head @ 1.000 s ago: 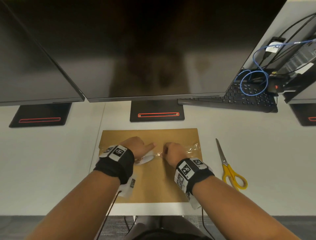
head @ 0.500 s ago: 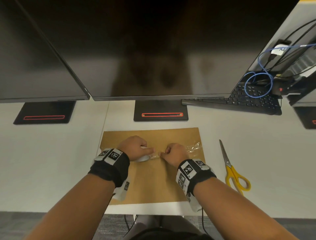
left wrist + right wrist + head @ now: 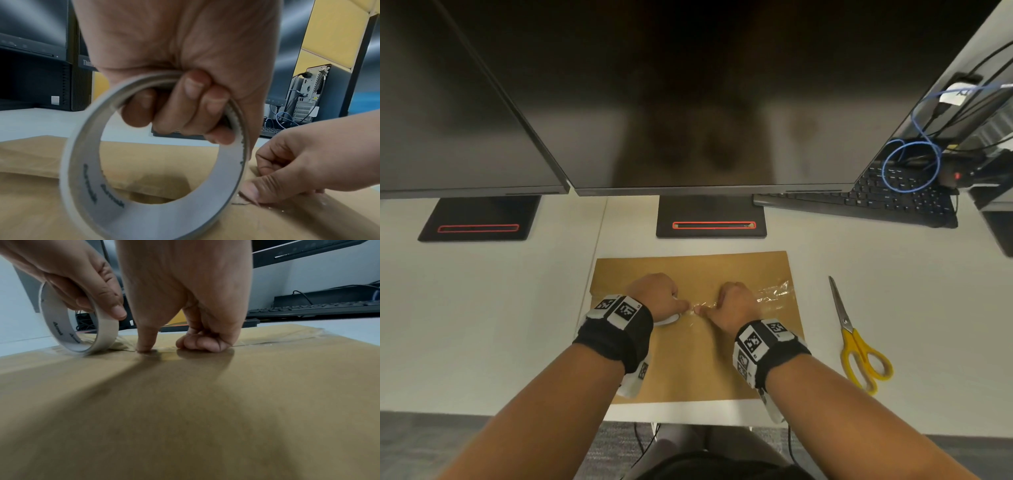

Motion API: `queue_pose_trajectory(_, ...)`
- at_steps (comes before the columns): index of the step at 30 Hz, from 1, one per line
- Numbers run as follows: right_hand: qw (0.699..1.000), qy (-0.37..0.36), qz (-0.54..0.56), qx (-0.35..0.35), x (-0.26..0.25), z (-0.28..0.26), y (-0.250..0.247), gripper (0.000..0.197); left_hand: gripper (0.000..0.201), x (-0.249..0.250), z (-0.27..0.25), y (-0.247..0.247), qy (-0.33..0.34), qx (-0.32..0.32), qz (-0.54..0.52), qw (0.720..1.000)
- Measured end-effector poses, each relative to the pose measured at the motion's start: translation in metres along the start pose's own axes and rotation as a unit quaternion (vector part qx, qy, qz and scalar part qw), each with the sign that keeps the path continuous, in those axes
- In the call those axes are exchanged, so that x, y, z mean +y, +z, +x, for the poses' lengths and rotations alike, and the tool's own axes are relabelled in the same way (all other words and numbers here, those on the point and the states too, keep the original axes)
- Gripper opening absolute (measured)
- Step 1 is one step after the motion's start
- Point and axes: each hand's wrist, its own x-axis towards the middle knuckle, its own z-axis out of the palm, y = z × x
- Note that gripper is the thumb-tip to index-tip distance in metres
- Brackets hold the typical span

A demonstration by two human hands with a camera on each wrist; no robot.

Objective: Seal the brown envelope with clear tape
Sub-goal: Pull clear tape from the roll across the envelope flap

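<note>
A brown envelope lies flat on the white desk, its flap edge running left to right. My left hand grips a roll of clear tape with fingers curled through the core, and the roll stands on the envelope. A shiny strip of tape runs from the roll rightward along the flap. My right hand sits just right of the roll. Its fingers are curled and its thumb presses the tape onto the paper. In the right wrist view the roll tilts beside that thumb.
Yellow-handled scissors lie right of the envelope. Two black monitor stands sit behind it under large dark screens. A black keyboard and blue cable are at the back right. The desk's front edge is just below the envelope.
My left hand has drawn the roll slightly leftward along the flap. The right hand has followed a little, still down on the tape.
</note>
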Motion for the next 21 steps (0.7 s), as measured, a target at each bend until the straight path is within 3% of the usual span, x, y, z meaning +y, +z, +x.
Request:
queue_pose_trajectory(9, 1.0, -0.004, -0.029, -0.007, -0.004, -0.003, -0.001, 0.07, 0.042, 0.006, -0.007, 0.0, 0.0, 0.017, 0.019, 1.0)
queue_pose_trajectory(15, 0.998, -0.031, -0.001, -0.059, -0.01, -0.003, 0.002, 0.038, 0.063, -0.011, -0.01, -0.001, -0.02, 0.015, -0.035, 0.999)
queue_pose_trajectory(17, 0.997, -0.042, 0.014, -0.061, -0.011, -0.005, 0.004, 0.028, 0.06, -0.023, -0.01, -0.004, 0.001, -0.003, -0.075, 0.997)
queue_pose_trajectory(21, 0.997, -0.035, 0.026, -0.057, -0.01, -0.004, 0.002, 0.03, 0.044, -0.031, -0.014, -0.009, 0.061, -0.016, -0.171, 0.983)
